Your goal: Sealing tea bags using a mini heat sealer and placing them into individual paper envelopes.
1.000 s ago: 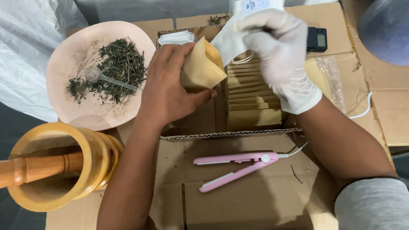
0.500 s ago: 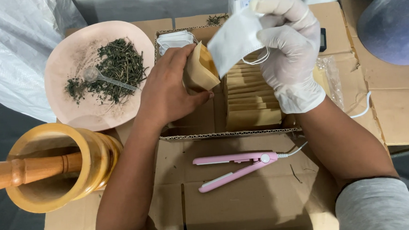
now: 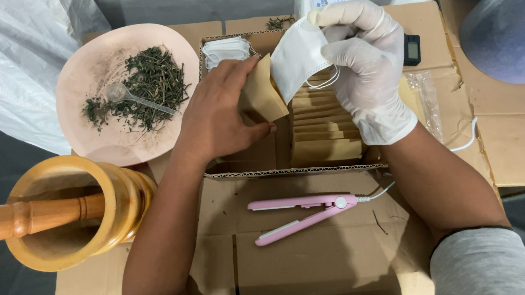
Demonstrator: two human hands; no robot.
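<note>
Covering most of the bench is flattened brown cardboard (image 3: 316,252), a throwaway work surface by the look of it. On it sits an open cardboard box (image 3: 294,171) with a row of brown paper envelopes (image 3: 324,126) packed upright on edge, so each can be pulled one at a time.

Far left: wooden mortar (image 3: 74,211) with the pestle (image 3: 32,216) lying across its mouth, handle sticking off to the left. Behind it, pink plate (image 3: 79,73) with a loose pile of dried green herbs (image 3: 148,87) and a small clear plastic spoon (image 3: 134,99) lying in them, likely for dosing.

Near edge of the box: pink mini heat sealer (image 3: 305,214), jaws slightly apart, white cord running off right. Small black digital scale (image 3: 411,49) sits at the far right, partly behind the gloved hand.

Left hand (image 3: 219,117), bare, grips one brown envelope (image 3: 264,93) over the box, thumb low and fingers on the upper edge, tilted so its mouth faces right.

Right hand (image 3: 360,70), in a white glove, pinches a white filter bag with a looped string (image 3: 297,59) between thumb and fingers, its lower corner just beside the envelope's mouth. Bag and envelope look lined up to meet; can't tell if they're touching.

More white bags (image 3: 224,48) are stacked in the box's far-left corner.
</note>
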